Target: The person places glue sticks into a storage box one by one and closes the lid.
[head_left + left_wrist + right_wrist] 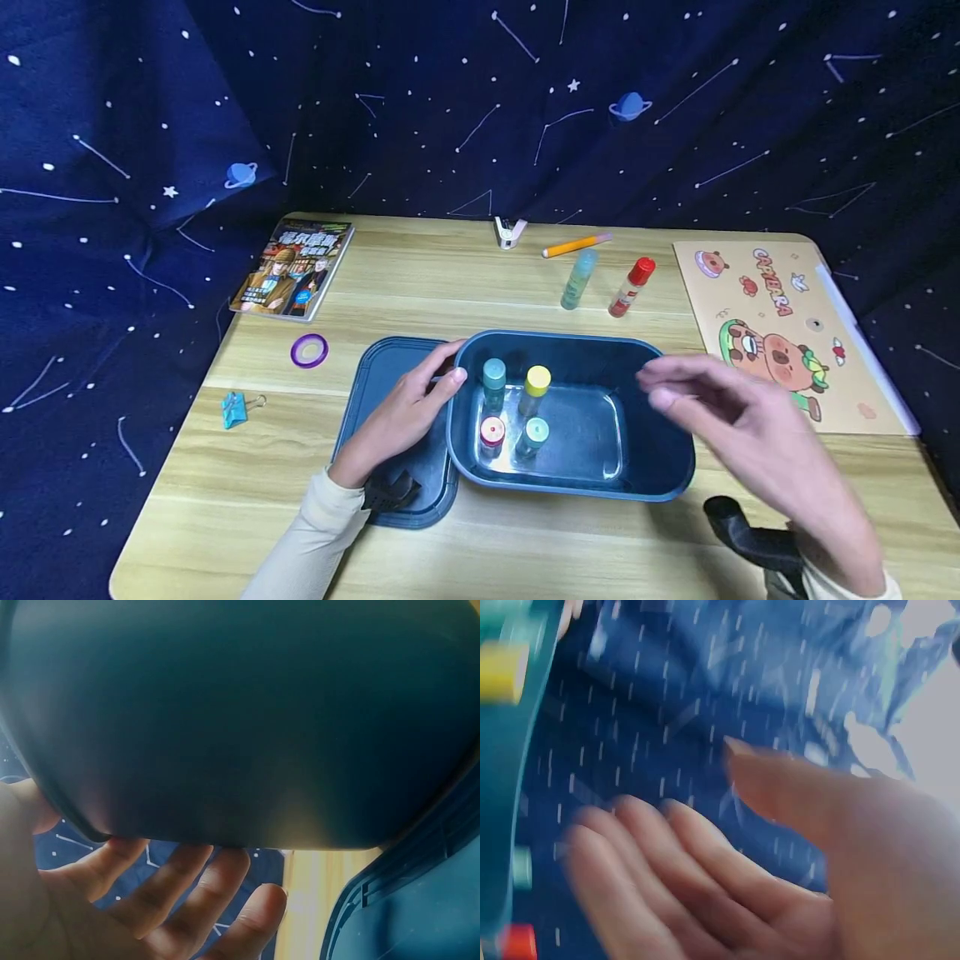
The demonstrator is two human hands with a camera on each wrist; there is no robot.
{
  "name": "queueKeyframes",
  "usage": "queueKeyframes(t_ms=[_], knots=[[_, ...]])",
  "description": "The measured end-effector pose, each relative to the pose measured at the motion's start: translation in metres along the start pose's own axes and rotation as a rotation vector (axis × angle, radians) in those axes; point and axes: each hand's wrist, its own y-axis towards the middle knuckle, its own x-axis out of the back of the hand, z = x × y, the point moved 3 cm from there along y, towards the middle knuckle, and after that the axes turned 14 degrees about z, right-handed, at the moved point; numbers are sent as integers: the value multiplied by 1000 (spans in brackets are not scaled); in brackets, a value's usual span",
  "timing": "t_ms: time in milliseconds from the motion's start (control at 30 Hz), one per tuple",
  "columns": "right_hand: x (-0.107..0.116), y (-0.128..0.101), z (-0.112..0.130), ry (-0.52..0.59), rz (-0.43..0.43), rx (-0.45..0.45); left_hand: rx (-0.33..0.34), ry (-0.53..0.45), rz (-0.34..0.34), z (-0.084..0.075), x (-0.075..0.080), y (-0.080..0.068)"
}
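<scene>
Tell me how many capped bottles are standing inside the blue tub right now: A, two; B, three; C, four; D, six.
C: the head view shows four upright bottles in the blue tub: the teal-capped bottle, the yellow-capped bottle, the red-capped bottle and the light green-capped bottle.

The wooden table (525, 550) carries a blue bin (660, 475), lid (390, 367), book (294, 268) and glue sticks (579, 279).
</scene>
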Motion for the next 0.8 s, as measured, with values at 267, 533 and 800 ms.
queueKeyframes(t_ms=[267,533,800], knots=[[45,37,-81,339,-422,-104,18,8,-10,1,2,0],[29,97,-142,172,-395,-154,11,0,-4,1,0,0],[15,135,-146,153,-301,-73,13,-3,-2,1,0,-1]])
